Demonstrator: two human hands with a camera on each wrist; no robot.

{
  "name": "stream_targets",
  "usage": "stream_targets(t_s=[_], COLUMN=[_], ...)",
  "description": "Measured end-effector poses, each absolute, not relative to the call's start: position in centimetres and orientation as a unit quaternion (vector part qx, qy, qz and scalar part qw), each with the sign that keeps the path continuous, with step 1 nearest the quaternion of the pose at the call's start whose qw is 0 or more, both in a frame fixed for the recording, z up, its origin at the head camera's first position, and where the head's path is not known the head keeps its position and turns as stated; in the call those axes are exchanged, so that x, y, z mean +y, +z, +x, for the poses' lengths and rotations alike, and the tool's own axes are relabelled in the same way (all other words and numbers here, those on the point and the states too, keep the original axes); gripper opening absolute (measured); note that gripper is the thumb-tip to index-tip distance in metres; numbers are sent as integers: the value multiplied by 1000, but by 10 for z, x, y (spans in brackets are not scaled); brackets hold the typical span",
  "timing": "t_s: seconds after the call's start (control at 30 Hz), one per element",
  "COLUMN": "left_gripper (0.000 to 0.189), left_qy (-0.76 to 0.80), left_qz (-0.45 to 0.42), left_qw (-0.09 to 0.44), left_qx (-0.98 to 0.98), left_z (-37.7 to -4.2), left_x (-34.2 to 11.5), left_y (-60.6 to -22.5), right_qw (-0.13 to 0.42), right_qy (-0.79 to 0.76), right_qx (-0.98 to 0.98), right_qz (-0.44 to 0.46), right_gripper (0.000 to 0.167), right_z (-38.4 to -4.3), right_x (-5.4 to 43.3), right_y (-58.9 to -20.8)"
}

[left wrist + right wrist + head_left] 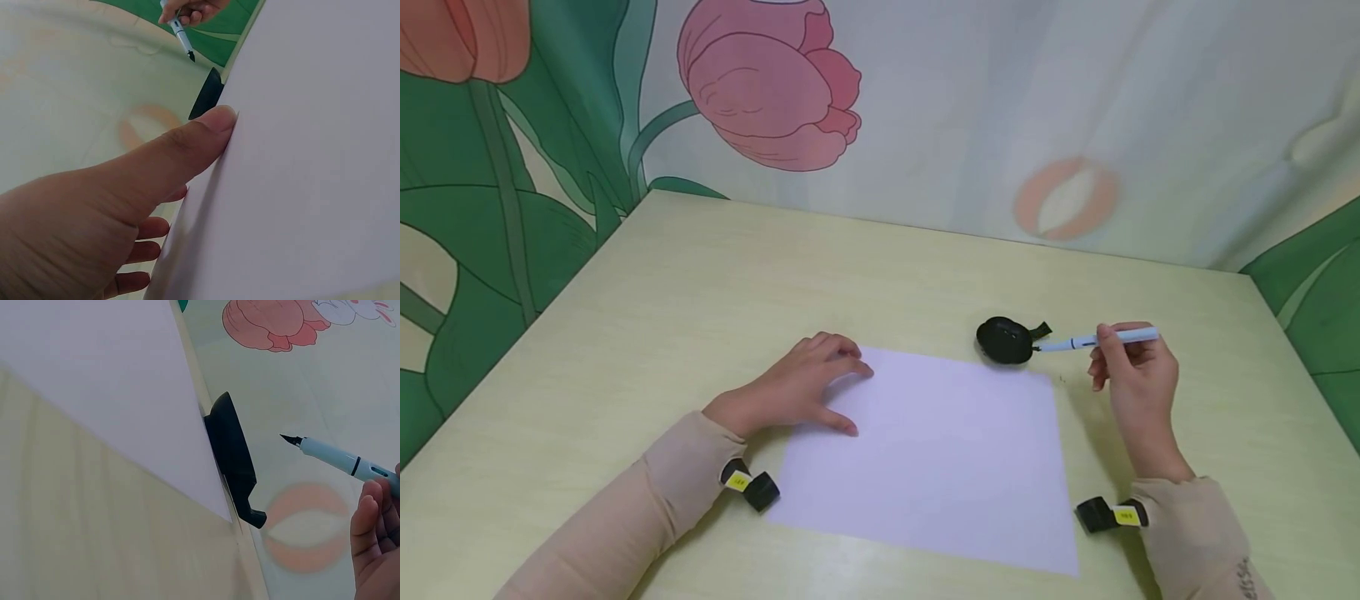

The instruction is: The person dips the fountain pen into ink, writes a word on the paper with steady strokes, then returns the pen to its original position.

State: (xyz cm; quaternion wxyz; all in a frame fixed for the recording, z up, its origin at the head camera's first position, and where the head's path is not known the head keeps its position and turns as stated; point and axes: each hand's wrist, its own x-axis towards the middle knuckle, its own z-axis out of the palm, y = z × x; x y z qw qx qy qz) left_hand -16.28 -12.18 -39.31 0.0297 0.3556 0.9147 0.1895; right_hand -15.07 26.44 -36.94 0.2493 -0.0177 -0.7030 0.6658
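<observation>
A white sheet of paper [940, 467] lies on the table. My left hand [801, 383] rests over its far left corner, thumb and fingers spread apart; in the left wrist view the thumb [181, 147] presses along the sheet. Raised above the table at the right, my right hand [1138, 383] pinches a light blue brush pen [1078, 342] between thumb and fingers. Its pointed black tip shows in the right wrist view, aimed left. Beside the paper's far right edge sits a small black oval dish [1004, 340] with a short tab; the pen tip overlaps it in the head view.
The pale wood table [775, 267] ends at a back edge against a curtain [940, 108] printed with flowers and leaves. Small black cameras [762, 492] are strapped to both sleeved wrists, close to the paper's sides.
</observation>
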Motion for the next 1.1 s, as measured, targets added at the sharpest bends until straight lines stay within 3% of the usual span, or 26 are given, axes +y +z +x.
stream_targets(t_s=[0.27,0.43,0.67,0.87,1.1], left_gripper=[68,68,67,66,66], left_qy=[191,190,197,196,196], left_qz=[352,355,363,358,356], left_qw=[34,30,26,33,35], left_qx=[916,915,911,913,913], left_z=[-161,-161,-162,-164,-164], left_x=[-122,-124,-123,-124,-124], left_y=[-393,-392,-392,-393,-393], right_qw=[233,186,128,116,109], right_qy=[681,695,708,708,710], right_qx=[-694,-695,-694,-696,-696], right_qz=[2,19,20,14,6], right_gripper=[15,19,7,4,14], right_z=[-151,-150,-150,-153,-158], right_x=[264,262,261,258,249], right_y=[-371,-370,-368,-365,-359])
